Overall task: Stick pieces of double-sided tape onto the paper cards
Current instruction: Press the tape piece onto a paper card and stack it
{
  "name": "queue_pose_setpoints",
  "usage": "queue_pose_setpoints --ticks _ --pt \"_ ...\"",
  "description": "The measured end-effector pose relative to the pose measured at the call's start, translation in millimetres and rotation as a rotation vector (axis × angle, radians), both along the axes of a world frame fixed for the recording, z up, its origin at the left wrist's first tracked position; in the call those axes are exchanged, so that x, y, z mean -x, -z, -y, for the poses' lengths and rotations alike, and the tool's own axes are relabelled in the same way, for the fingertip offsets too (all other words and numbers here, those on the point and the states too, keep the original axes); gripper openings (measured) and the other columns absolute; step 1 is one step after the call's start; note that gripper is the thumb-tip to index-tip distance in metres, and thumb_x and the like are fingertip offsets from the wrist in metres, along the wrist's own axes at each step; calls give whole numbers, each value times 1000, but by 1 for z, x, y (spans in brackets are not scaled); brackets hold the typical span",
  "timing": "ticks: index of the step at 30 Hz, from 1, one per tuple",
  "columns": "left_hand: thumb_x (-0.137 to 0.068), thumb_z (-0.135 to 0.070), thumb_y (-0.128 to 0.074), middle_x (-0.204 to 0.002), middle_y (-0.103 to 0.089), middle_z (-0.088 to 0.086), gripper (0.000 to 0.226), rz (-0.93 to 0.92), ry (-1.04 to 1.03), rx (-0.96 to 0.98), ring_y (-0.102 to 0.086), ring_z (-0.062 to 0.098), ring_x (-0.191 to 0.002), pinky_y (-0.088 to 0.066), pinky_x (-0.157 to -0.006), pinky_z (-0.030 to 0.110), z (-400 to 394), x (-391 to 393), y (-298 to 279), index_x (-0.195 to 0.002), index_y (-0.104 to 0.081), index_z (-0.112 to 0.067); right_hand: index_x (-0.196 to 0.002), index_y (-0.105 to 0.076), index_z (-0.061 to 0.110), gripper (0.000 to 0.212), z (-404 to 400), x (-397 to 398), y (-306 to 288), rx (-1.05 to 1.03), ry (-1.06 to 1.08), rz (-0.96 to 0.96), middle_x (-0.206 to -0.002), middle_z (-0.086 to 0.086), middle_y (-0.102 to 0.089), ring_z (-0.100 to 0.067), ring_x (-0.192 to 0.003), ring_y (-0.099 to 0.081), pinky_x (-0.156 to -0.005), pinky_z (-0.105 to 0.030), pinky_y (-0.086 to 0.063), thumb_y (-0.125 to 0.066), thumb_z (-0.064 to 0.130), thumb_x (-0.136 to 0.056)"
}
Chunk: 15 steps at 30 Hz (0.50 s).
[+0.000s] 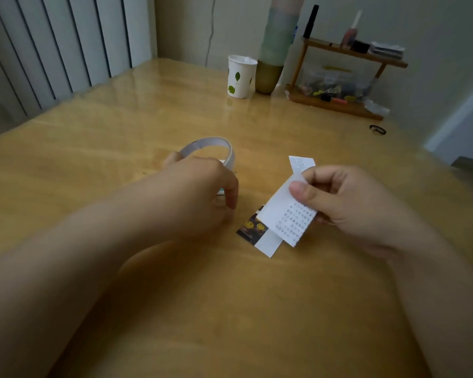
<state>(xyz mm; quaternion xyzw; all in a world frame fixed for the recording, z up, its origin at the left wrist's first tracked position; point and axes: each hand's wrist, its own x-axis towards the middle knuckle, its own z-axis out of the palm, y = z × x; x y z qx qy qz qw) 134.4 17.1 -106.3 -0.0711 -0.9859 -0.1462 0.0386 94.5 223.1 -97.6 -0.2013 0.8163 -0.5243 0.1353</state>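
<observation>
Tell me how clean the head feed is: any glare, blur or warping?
Head view: dim, flat light; soft glare streaks on the glossy wooden table far left; wide-angle bending at the edges swells both forearms; slight softness overall, so the print on the white paper card is unreadable.

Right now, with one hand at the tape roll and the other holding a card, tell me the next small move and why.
Probably pull a short length free from the tape roll. The left hand rests at the roll with no torn piece visible in its fingers, while the right hand already pinches a white paper card lifted above the card with smiley faces on the table, ready to receive tape.
</observation>
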Motion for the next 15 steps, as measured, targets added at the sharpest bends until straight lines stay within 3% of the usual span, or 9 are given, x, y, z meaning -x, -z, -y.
queue_pose_setpoints --ticks 2,6,9,11,13,15 --pt "-89 -37 -56 -83 -50 -13 7 7 3 15 -32 2 -67 -12 -62 25 0 0 0 -92 -62 -36 -72 -69 15 25 7 -2 4 -58 40 -20 -62 5 -66 -3 -50 -50 -49 -14 -38 -64 39 -69" --pt "-89 -36 -56 -81 -49 -14 8 -7 17 27 -37 0 -67 -11 -71 20 0 3 3 -92 -63 -34 -70 -68 14 26 16 -4 14 -118 133 -48 -53 9 -61 -3 -48 -48 -57 -26 -38 -69 39 -79" --pt "-90 -35 -55 -84 -56 -13 9 -3 27 39 -40 -1 -68 -15 -79 22 0 4 4 -90 -64 -32 -75 -70 16 28 19 -5 18 -226 171 -104 -66 8 -70 -8 -61 -64 -65 -35 -48 -66 42 -83" --pt "-89 -35 -56 -91 -60 -12 9 6 29 32 -41 2 -70 -13 -76 21 0 4 4 -90 -64 -32 -76 -71 19 26 19 -5 18 -284 183 -128 -74 9 -72 -9 -72 -67 -72 -33 -51 -65 43 -84" --pt "-89 -35 -57 -99 -62 -12 10 21 19 27 -40 4 -76 -11 -68 21 -1 3 2 -93 -65 -31 -75 -70 23 26 19 -5 16 -358 181 -151 -73 13 -71 -7 -71 -66 -71 -33 -51 -65 46 -84" --pt "-89 -36 -57 -97 -60 -12 10 32 12 36 -40 5 -77 -11 -69 21 -2 4 2 -93 -64 -31 -76 -70 25 26 18 -6 14 -407 179 -159 -73 13 -71 -7 -72 -66 -71 -33 -51 -64 49 -83"
